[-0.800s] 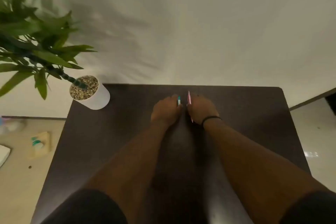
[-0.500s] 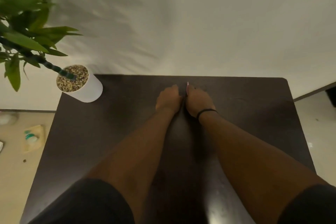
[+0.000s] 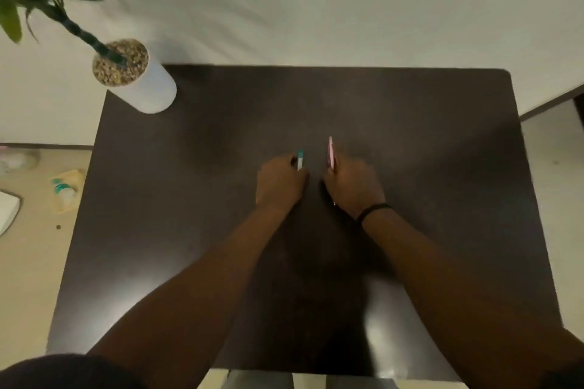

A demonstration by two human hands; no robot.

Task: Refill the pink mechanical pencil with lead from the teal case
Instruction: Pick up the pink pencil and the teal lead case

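My left hand point(image 3: 279, 181) is closed around the teal case point(image 3: 300, 159); its teal and white end sticks out past my fingers. My right hand point(image 3: 352, 185), with a black band at the wrist, grips the pink mechanical pencil point(image 3: 330, 151). The pencil points away from me, and its near tip shows below my palm. Both hands hover over the middle of the dark table point(image 3: 189, 199), a small gap between them. Most of the case and the pencil's middle are hidden by my fingers.
A white pot with pebbles and a green plant point(image 3: 136, 76) stands on the table's far left corner. On the floor to the left lie a yellowish item with teal bottles point(image 3: 64, 189) and a white object point(image 3: 8, 208). A pale wall runs behind the table.
My hands have drawn back from the table's far edge toward its middle and moved apart. The teal case end and more of the pink pencil show again. The camera has tilted downward.
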